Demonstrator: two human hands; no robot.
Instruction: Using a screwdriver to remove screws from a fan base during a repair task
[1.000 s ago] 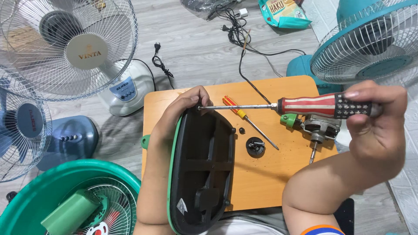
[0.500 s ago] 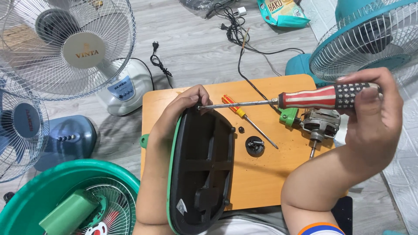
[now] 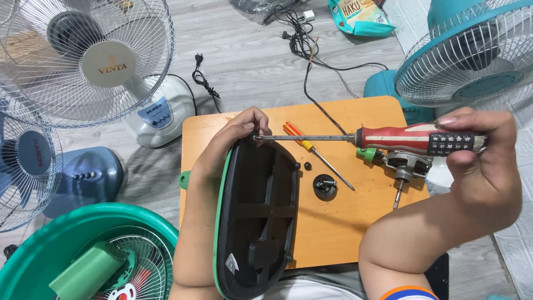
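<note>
My left hand [image 3: 233, 139] grips the top rim of a black fan base [image 3: 258, 216] with a green edge, held upright on its side over a low orange table [image 3: 333, 233]. My right hand [image 3: 480, 161] holds a large screwdriver [image 3: 411, 139] with a red and black handle. Its long shaft runs left, and the tip meets the top of the base beside my left fingers. On the table behind lie a small orange-handled screwdriver [image 3: 311, 150], a black round knob [image 3: 325, 186], a small dark screw [image 3: 307, 166] and a bare fan motor [image 3: 408, 164].
Several fans stand around: a white one [image 3: 100, 61] at the left, a blue one [image 3: 33, 161] at the far left, a teal one [image 3: 472, 50] at the right. A green fan head [image 3: 83, 261] lies bottom left. Black cables [image 3: 300, 33] and a snack bag [image 3: 361, 14] lie beyond the table.
My right hand has shifted slightly up and turned on the screwdriver handle. The tip stays at the top of the fan base, and my left hand has not moved.
</note>
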